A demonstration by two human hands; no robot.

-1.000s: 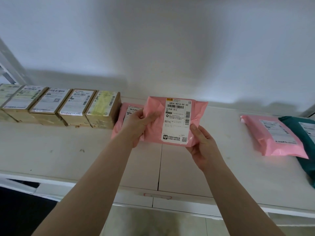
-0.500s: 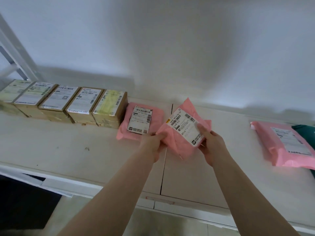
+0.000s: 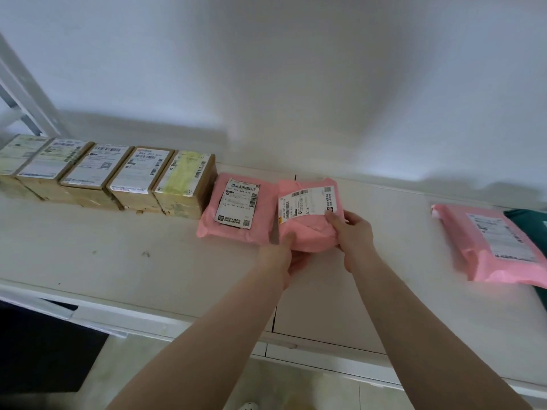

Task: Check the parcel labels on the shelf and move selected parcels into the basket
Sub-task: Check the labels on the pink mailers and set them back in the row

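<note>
Both bare forearms reach forward from the lower edge of the view, converging toward the middle of the white shelf. The left hand (image 3: 288,255) cups the near left corner of a soft pink plastic mailer bag with a white label (image 3: 307,214), thumb on top, fingers underneath. The right hand (image 3: 353,232) grips the bag's right side, thumb pressed on the label's corner, fingers curled beneath.
</note>
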